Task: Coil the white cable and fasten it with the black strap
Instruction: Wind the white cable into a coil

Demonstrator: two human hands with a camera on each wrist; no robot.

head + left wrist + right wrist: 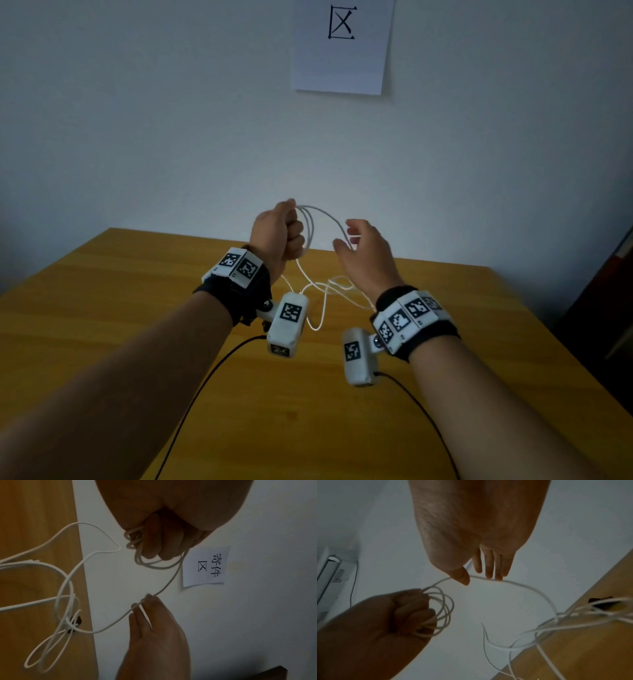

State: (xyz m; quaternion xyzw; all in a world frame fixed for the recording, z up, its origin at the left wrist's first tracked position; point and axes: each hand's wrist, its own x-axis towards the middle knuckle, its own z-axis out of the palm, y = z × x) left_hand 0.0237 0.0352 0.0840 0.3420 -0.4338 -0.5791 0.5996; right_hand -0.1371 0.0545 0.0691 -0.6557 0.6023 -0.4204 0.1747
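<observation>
My left hand (279,236) is raised above the wooden table (137,308) as a fist and grips several loops of the white cable (310,229). From that coil (447,609) one strand arcs right and runs across the straight fingers of my right hand (366,250), with the thumb (462,577) touching it. The rest of the cable (65,588) hangs down and lies in loose tangled loops on the table. A black strap (78,620) lies under those loops near the table's far edge, also seen as the strap (604,603). The head view hides it.
The table's far edge meets a white wall with a paper sign (342,44) on it. Black leads (205,377) from the wrist cameras trail over the near tabletop. Dark furniture (609,291) stands to the right of the table.
</observation>
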